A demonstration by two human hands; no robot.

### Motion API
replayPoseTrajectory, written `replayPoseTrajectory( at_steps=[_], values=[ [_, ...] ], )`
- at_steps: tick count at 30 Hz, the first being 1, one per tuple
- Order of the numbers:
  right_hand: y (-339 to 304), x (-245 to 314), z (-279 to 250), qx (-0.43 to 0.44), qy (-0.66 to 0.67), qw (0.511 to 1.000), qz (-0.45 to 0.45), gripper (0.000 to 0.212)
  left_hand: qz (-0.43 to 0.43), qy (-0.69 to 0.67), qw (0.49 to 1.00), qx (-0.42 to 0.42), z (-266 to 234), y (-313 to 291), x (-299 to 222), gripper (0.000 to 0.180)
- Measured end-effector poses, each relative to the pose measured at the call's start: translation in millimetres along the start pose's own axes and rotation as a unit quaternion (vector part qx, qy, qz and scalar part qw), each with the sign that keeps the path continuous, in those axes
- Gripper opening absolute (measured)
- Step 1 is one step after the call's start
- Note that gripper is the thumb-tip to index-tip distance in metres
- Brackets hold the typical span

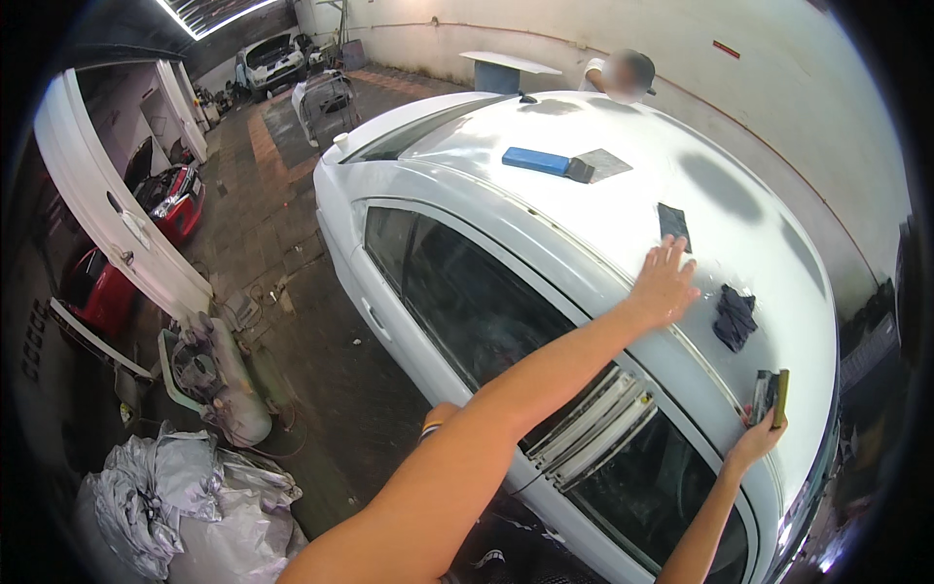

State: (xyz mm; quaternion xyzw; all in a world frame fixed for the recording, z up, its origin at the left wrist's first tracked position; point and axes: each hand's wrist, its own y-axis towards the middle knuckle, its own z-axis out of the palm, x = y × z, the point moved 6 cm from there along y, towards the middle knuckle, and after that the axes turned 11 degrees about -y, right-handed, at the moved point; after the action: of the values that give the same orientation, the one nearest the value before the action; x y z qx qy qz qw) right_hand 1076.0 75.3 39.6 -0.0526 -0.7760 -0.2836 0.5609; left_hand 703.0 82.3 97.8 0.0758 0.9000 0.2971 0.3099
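My left hand (666, 284) reaches over the white car roof (623, 219) with its fingers stretched out. Its fingertips are at the near end of a dark sandpaper sheet (671, 220) and seem to touch it. At the near right edge of the roof, my right hand (759, 440) is closed round a sanding block (781, 397) with a yellow face and a grey-black body. Between both hands lies a crumpled dark cloth (735, 318). Farther off on the roof, a long blue sanding block (535, 160) rests beside a grey sandpaper sheet (605, 165).
Another person (623, 73) is behind the car's far side. Slatted pale strips (593, 428) are at the near side window. On the left stand an air compressor (219, 384), silvery crumpled sheeting (185, 496) and a loose white car door (122, 209).
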Motion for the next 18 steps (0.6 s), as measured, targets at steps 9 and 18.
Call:
replayPoseTrajectory(
  at_steps=[9,18],
  values=[
    [-27,14,-9,-0.125,-0.205,0.971,-0.010,0.037,-0.060,-0.033,0.996,-0.061,-34,-7,53,0.065],
    [-21,14,-7,-0.124,-0.266,0.953,0.074,0.038,-0.125,-0.092,0.987,-0.039,-55,3,50,0.058]
  ],
)
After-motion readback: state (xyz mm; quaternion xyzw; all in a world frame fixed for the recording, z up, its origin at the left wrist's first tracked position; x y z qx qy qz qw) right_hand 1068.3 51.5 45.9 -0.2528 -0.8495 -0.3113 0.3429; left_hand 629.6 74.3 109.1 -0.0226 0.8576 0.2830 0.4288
